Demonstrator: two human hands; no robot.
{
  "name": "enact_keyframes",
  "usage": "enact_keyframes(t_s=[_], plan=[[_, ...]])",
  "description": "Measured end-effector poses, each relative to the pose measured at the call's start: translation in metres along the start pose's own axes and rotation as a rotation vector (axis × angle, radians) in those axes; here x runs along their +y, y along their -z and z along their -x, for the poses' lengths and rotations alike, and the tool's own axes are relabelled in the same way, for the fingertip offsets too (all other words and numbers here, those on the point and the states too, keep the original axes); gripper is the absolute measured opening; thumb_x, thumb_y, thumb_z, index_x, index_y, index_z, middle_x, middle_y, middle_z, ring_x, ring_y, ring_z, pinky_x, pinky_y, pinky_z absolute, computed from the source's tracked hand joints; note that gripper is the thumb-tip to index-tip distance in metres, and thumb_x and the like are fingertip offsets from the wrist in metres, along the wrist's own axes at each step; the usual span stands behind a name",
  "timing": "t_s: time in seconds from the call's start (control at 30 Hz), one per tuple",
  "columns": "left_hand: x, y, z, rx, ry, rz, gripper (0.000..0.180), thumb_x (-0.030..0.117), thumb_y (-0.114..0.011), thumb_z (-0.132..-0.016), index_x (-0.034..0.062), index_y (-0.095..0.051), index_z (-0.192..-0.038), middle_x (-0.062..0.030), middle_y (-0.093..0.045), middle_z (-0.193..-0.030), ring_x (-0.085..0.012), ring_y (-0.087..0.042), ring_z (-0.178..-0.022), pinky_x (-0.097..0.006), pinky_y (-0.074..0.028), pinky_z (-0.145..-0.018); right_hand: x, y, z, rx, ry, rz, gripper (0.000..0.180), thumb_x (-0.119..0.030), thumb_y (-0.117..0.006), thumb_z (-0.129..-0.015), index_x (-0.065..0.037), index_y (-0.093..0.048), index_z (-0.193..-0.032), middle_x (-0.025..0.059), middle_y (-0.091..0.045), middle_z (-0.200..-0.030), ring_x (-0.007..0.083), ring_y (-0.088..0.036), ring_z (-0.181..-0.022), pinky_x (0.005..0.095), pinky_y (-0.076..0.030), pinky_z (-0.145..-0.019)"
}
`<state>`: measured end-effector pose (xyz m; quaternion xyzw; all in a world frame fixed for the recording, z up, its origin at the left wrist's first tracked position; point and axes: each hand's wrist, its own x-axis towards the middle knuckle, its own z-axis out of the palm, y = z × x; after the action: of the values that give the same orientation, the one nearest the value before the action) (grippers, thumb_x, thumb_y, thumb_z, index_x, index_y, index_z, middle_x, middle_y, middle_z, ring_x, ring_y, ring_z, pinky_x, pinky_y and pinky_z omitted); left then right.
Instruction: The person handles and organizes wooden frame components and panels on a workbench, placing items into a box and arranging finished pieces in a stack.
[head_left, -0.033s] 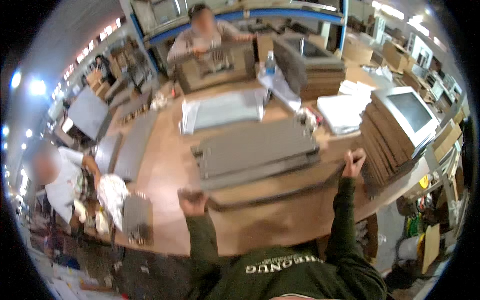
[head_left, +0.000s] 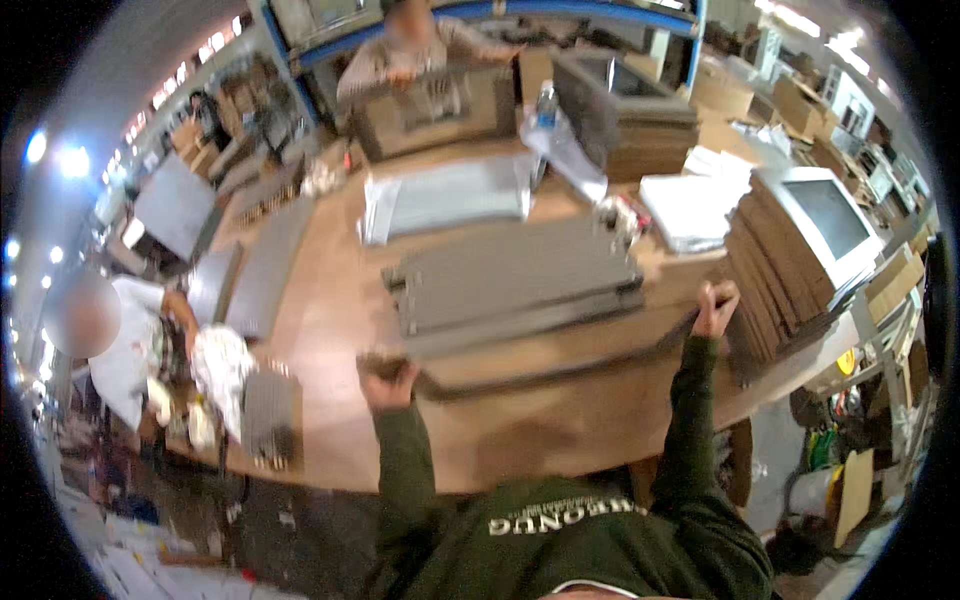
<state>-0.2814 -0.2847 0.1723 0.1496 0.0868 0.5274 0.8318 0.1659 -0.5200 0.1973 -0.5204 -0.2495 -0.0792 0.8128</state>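
Now both hands grip a wide cardboard sheet (head_left: 560, 375) lying on the wooden workbench (head_left: 330, 320): the left hand (head_left: 388, 380) is fisted on its near left corner and the right hand (head_left: 716, 308) on its right end, much as an instant earlier. A stack of grey metal panels (head_left: 515, 280) rests on the sheet, weighing it down. Piled cardboard (head_left: 775, 285) crowds the right, and a plastic-wrapped panel (head_left: 450, 198) lies beyond.

Both hands (head_left: 388, 382) grip a cardboard sheet (head_left: 560, 362).

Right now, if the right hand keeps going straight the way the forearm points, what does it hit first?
The right hand grips the cardboard sheet at its edge. Straight on, it likely meets the white papers; depth is unclear.
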Motion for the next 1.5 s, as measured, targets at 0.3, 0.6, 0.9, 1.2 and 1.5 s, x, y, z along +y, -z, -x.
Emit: enact_keyframes(t_s=[0.3, 0.6, 0.9, 1.2, 1.5], plan=[[-0.019, -0.030, 0.006, -0.073, -0.464, -1.050, 0.045, 0.017, -0.073, -0.066, 0.0076, -0.043, -0.098, -0.0055, -0.052, -0.088, -0.0208, -0.055, -0.076, -0.038, -0.053, -0.063, 0.007, 0.015, -0.019, -0.017, -0.007, 0.026, 0.037, -0.018, -0.064, -0.075, -0.007, -0.038, -0.097, -0.0015, -0.039, -0.080, 0.0076, -0.039, -0.076, 0.0277, -0.040, -0.080], [0.009, 0.004, -0.003, 0.084, -0.564, -0.870, 0.048, 0.017, -0.080, -0.057, 0.0042, -0.050, -0.093, -0.0031, -0.058, -0.082, -0.0153, -0.055, -0.073, -0.029, -0.049, -0.062, 0.000, 0.010, -0.015, 0.024, -0.034, 0.070, 0.035, -0.017, -0.064, -0.074, -0.007, -0.039, -0.096, -0.0010, -0.039, -0.082, 0.0082, -0.039, -0.076, 0.0232, -0.038, -0.072], [0.008, 0.008, -0.008, 0.096, -0.597, -0.675, 0.059, 0.019, -0.080, -0.058, 0.0044, -0.047, -0.104, -0.0061, -0.054, -0.093, -0.0155, -0.051, -0.086, -0.031, -0.048, -0.072, -0.001, 0.003, -0.017, 0.005, -0.004, 0.091, 0.028, -0.013, -0.060, -0.076, -0.007, -0.039, -0.094, -0.0013, -0.037, -0.079, 0.0071, -0.038, -0.073, 0.0206, -0.037, -0.069], [-0.005, 0.002, 0.001, -0.054, -0.599, -0.883, 0.044, 0.014, -0.078, -0.059, 0.0075, -0.050, -0.092, -0.0039, -0.054, -0.075, -0.0173, -0.052, -0.073, -0.036, -0.049, -0.059, -0.006, -0.002, -0.015, 0.066, -0.036, 0.239, 0.031, -0.020, -0.059, -0.075, -0.007, -0.040, -0.095, 0.0001, -0.037, -0.084, 0.0096, -0.038, -0.080, 0.0246, -0.034, -0.076], [-0.038, 0.005, -0.011, -0.120, 0.115, 0.168, 0.026, 0.036, -0.060, -0.074, 0.0116, -0.055, -0.081, -0.0038, -0.055, -0.079, -0.0209, -0.052, -0.078, -0.044, -0.051, -0.061, 0.034, 0.037, -0.035, 0.114, 0.082, 0.272, 0.029, -0.018, -0.057, -0.075, -0.008, -0.038, -0.095, 0.0012, -0.037, -0.090, 0.0126, -0.038, -0.081, 0.0269, -0.035, -0.077]])
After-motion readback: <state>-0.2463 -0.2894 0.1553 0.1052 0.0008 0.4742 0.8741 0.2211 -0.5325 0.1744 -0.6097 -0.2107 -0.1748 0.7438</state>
